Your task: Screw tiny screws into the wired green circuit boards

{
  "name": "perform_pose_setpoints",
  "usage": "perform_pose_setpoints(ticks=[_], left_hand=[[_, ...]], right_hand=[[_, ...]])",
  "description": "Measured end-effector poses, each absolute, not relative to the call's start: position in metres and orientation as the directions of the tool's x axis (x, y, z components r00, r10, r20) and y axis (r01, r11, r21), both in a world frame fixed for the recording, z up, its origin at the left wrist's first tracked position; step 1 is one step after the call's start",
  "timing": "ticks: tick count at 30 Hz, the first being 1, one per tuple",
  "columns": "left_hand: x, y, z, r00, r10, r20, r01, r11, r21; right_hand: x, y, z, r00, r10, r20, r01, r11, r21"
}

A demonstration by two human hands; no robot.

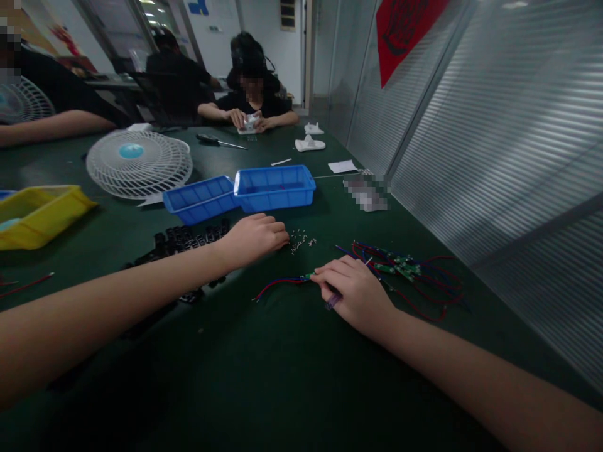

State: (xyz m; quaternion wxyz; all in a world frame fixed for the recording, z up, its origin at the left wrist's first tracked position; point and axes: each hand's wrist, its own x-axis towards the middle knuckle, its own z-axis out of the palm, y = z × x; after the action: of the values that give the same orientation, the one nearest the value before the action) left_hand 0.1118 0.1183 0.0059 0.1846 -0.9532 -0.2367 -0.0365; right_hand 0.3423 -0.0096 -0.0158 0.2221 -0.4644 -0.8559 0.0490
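Note:
My left hand has its fingers curled together at the edge of a small pile of screws; whatever is between the fingertips is hidden. My right hand is closed around a small screwdriver with a purple see-through handle, its thin metal shaft poking out past the knuckles. The fingertips of this hand also touch a little green circuit board. Red and blue wires run left from that board along the green table. Just beyond my right hand lies a tangle of wired circuit boards.
Two blue bins stand beyond my hands. Black plastic parts lie under my left forearm. Further off are a white fan grille, a yellow bin and a long screwdriver. A co-worker handles a white part across the table.

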Motion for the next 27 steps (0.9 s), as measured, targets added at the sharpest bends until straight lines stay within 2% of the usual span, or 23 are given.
perform_pose_setpoints(ticks=[5,8,10,11,13,15,17,19,21,27], left_hand=[[0.116,0.113,0.007,0.898,0.391,0.201,0.439,-0.781,-0.444],[0.114,0.107,0.021,0.889,0.390,0.241,0.458,-0.775,-0.436],[0.112,0.096,0.035,0.836,0.445,0.321,0.537,-0.786,-0.308],[0.111,0.087,0.042,0.786,0.491,0.376,0.582,-0.792,-0.184],[0.110,0.064,0.053,0.657,0.609,0.445,0.614,-0.774,0.153],[0.110,0.041,0.058,0.550,0.713,0.435,0.569,-0.701,0.429],[0.110,0.025,0.056,0.486,0.781,0.392,0.522,-0.619,0.587],[0.110,0.020,0.048,0.476,0.819,0.320,0.504,-0.552,0.664],[0.107,0.026,0.038,0.508,0.825,0.249,0.506,-0.519,0.688],[0.096,0.049,0.017,0.590,0.805,0.064,0.617,-0.501,0.607]], right_hand=[[0.342,-0.009,-0.017,-0.456,0.821,0.343,0.761,0.560,-0.329],[0.342,-0.007,-0.019,-0.441,0.822,0.361,0.753,0.558,-0.349],[0.342,-0.007,-0.020,-0.448,0.814,0.370,0.741,0.569,-0.355],[0.343,-0.006,-0.020,-0.458,0.808,0.371,0.733,0.579,-0.358],[0.343,-0.005,-0.020,-0.481,0.795,0.369,0.713,0.600,-0.364],[0.341,-0.001,-0.019,-0.499,0.784,0.370,0.693,0.617,-0.373],[0.337,0.005,-0.018,-0.517,0.772,0.370,0.667,0.634,-0.390],[0.331,0.011,-0.016,-0.547,0.755,0.361,0.634,0.656,-0.411],[0.324,0.016,-0.013,-0.586,0.735,0.341,0.606,0.677,-0.419],[0.314,0.011,-0.013,-0.608,0.731,0.308,0.625,0.681,-0.383]])
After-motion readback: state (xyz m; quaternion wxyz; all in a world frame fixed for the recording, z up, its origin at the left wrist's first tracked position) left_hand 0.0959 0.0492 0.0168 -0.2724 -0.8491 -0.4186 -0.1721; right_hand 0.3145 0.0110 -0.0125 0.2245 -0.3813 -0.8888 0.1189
